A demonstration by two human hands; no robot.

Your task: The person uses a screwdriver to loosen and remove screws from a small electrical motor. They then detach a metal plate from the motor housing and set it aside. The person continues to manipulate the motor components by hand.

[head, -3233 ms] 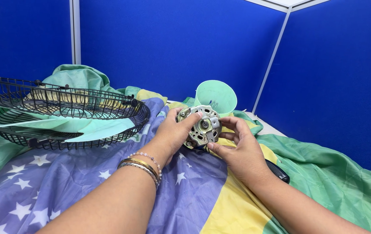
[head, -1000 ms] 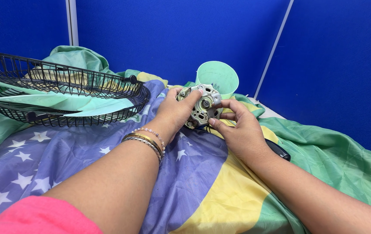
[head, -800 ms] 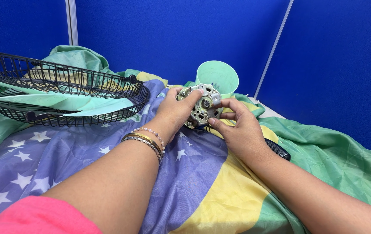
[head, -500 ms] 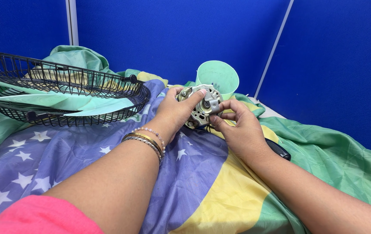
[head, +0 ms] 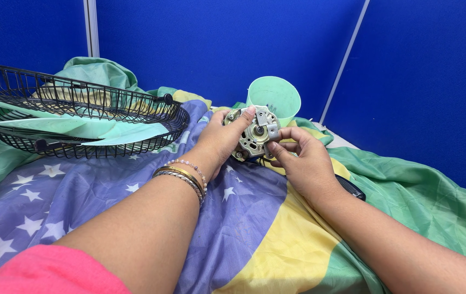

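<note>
A round metal fan motor (head: 253, 135) is held upright just above the cloth, its face turned towards me. My left hand (head: 219, 140) wraps around its left side, thumb lying over the top edge. On the motor's right, my right hand (head: 302, 160) pinches the lower edge with its fingertips. Bangles and a bead bracelet (head: 184, 175) sit on my left wrist. Directly behind the motor stands a pale green plastic cone-shaped housing (head: 274, 98).
A black wire fan guard (head: 80, 117) holding pale green fan blades (head: 75, 129) lies at the left. A flag-patterned cloth (head: 233, 218) in blue, yellow and green covers the surface. A black part (head: 351, 189) shows under my right wrist. Blue partition walls (head: 407, 65) close the back.
Both hands have kept hold of the motor and turned it slightly, tilting its face more towards me. The view has shifted a little since the oldest frame.
</note>
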